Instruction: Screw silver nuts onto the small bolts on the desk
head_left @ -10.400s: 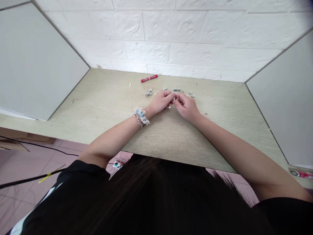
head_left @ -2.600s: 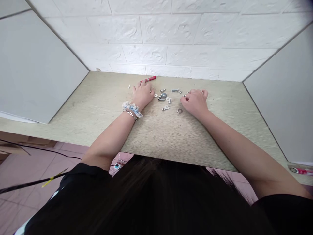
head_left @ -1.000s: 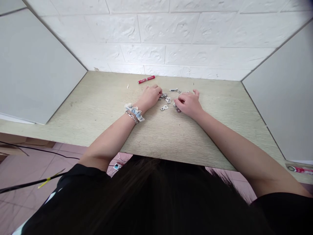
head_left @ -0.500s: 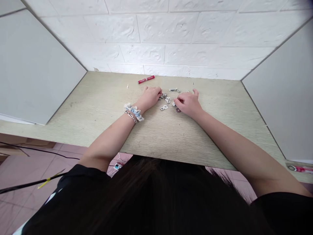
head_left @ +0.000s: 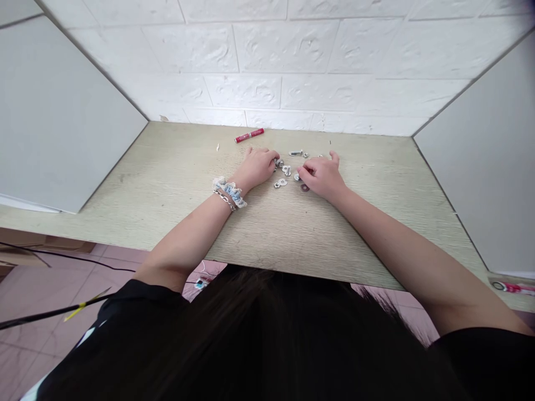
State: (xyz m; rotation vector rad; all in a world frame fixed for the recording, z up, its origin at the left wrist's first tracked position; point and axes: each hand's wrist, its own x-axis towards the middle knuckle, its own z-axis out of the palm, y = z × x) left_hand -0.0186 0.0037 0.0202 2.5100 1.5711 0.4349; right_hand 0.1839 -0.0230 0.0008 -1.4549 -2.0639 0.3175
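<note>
On the wooden tabletop, my left hand rests palm down with its fingers curled at a silver bolt, whose rounded head shows by the fingertips. My right hand has thumb and forefinger pinched together at a small silver fastener, mostly hidden, with the little finger raised. Between the hands lie a bolt on a washer, a nut and a flat washer. A darker washer sits just below my right thumb. Farther back are another bolt and a nut.
A red pen-like tube lies near the white brick-patterned wall. Grey panels stand at the left and right. A small white scrap is left of the tube. Cables hang at lower left.
My left hand has shifted slightly to the right, and its fingers now cover more of the bolt. My right hand stays in almost the same place.
</note>
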